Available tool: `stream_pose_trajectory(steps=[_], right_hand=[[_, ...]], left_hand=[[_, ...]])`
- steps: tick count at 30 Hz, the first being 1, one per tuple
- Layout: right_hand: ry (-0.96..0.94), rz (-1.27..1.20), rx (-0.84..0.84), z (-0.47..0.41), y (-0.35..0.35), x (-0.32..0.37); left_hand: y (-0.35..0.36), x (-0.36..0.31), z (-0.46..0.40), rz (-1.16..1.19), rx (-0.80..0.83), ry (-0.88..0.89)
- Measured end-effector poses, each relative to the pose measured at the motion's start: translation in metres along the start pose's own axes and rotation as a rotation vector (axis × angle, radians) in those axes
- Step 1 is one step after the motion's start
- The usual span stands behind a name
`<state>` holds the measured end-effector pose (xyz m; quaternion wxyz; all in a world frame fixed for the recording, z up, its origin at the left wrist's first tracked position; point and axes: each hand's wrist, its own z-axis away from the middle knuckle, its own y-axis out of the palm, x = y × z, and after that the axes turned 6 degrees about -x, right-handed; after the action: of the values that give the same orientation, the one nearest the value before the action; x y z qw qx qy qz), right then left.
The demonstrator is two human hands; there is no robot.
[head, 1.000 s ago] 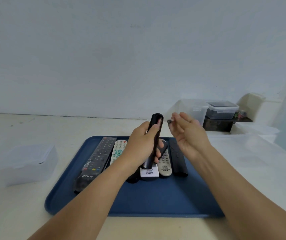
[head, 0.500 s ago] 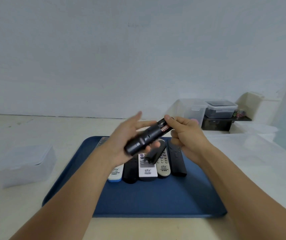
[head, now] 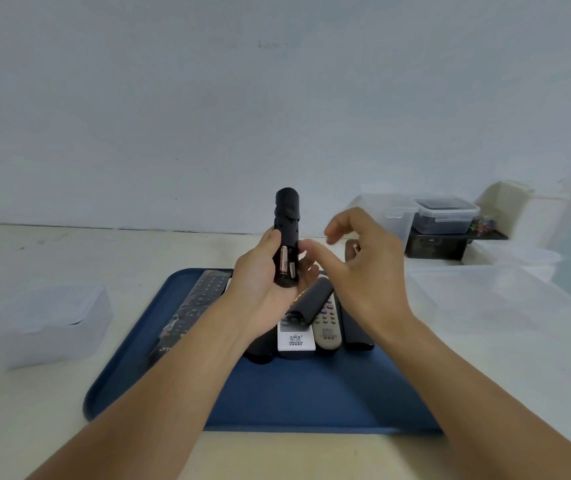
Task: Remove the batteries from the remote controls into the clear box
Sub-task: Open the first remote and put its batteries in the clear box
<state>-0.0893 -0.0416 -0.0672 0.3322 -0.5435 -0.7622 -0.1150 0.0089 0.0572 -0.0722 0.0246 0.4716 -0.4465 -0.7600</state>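
Note:
My left hand (head: 263,289) grips a black remote (head: 286,223) upright above the blue tray (head: 277,393). Its open battery bay faces me, with a reddish battery (head: 283,263) in the left slot. My right hand (head: 367,271) hovers just right of the remote, thumb and forefinger spread and free near the bay. Its lower fingers curl round a small dark thing with a red mark (head: 354,248), which looks like a battery. A clear lidded box (head: 52,317) stands left of the tray, and a large clear box (head: 484,299) stands to the right.
Several remotes lie side by side on the tray: a long black one (head: 201,303), a white one (head: 294,339), a grey one (head: 327,323), a black one (head: 356,334). A black cover (head: 311,299) lies across them. Stacked containers (head: 443,216) stand at the back right.
My left hand has turned the black remote from slanting to upright, its open bay now facing me. My right hand has drawn slightly away from the bay, to the right.

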Motion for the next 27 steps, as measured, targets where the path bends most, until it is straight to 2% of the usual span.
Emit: stream_pose_trajectory(steps=[5, 12, 19, 27], right_hand=[[-0.019, -0.122, 0.159, 0.009, 0.008, 0.000], [-0.037, -0.084, 0.150, 0.013, 0.015, -0.006], [0.048, -0.106, 0.110, 0.016, 0.022, -0.009], [0.051, -0.048, 0.101, 0.017, 0.028, -0.009]], left_hand=[[0.005, 0.008, 0.005, -0.114, -0.023, 0.014], [0.002, 0.008, 0.002, -0.123, -0.058, 0.070], [0.005, 0.008, 0.005, -0.186, -0.060, 0.082], [0.006, 0.009, 0.006, -0.213, -0.081, 0.088]])
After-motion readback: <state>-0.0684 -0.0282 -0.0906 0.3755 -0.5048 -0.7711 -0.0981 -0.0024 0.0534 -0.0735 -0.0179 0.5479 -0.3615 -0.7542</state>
